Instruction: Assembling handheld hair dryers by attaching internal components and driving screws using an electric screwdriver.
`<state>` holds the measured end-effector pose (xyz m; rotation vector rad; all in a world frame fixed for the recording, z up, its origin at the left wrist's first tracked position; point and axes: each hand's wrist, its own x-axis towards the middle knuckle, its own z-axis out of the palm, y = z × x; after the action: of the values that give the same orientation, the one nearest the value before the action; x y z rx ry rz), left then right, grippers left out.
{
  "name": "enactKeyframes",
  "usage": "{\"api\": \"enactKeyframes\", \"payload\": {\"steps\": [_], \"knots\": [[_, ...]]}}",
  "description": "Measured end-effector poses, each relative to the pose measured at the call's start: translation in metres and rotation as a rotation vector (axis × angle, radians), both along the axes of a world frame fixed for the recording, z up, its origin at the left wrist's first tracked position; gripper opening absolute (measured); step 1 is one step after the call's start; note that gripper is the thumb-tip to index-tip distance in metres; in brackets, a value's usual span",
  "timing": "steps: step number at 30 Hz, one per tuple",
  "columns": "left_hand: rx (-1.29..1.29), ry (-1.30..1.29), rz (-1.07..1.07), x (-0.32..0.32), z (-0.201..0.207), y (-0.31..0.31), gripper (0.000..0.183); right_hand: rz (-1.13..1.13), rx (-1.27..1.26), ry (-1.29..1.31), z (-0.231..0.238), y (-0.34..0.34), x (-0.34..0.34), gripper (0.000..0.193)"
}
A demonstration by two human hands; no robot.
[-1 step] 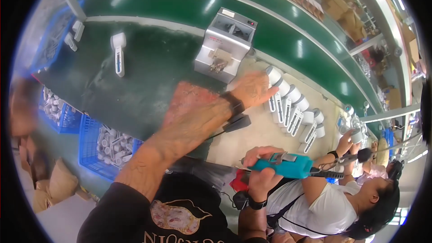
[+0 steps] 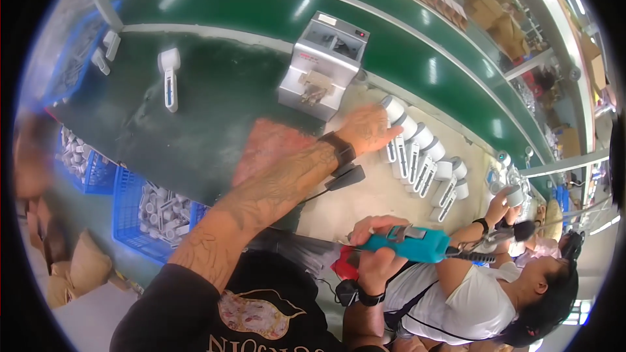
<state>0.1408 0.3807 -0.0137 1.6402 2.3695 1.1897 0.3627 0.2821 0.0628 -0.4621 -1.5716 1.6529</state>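
Observation:
My left hand reaches over the table to the near end of a row of white handheld devices, each with a round grey-rimmed head and a slotted handle. Its thumb lies across the neck of the closest white handheld device; the other fingers are mostly hidden, but the hand appears closed on it. Low in front of my body, my right hand is wrapped around a teal electric screwdriver, whose cable runs off to the right. Another similar device lies alone on the table's left part.
A grey metal machine stands behind my left hand, near a red mat. Blue baskets of small white parts sit at the left, below the table. A co-worker in a white shirt works at the right, holding a device.

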Motion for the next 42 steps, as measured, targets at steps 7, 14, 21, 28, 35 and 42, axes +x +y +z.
{"api": "enactKeyframes", "payload": {"steps": [7,14,21,28,35,42], "knots": [[-0.311,-0.423,-0.001,-0.006,0.016,0.003,0.06,-0.036,-0.047,0.023,0.001,0.003,0.032,0.075],[-0.092,-0.223,-0.131,0.01,0.059,-0.097,0.038,-0.105,0.019,-0.087,-0.017,0.028,-0.005,0.072],[-0.058,-0.014,-0.17,-0.014,0.058,-0.181,0.028,-0.056,0.102,-0.135,-0.021,0.04,-0.048,0.075],[0.184,0.108,-0.201,-0.027,0.021,-0.201,0.028,-0.064,0.098,0.016,0.018,0.024,-0.08,0.073],[0.011,0.038,-0.343,-0.05,0.034,-0.196,0.029,-0.013,0.14,0.156,0.034,0.038,-0.143,0.065],[0.038,0.124,-0.312,-0.057,0.023,-0.195,0.041,-0.032,0.315,0.088,0.029,0.06,-0.225,0.048]]}}
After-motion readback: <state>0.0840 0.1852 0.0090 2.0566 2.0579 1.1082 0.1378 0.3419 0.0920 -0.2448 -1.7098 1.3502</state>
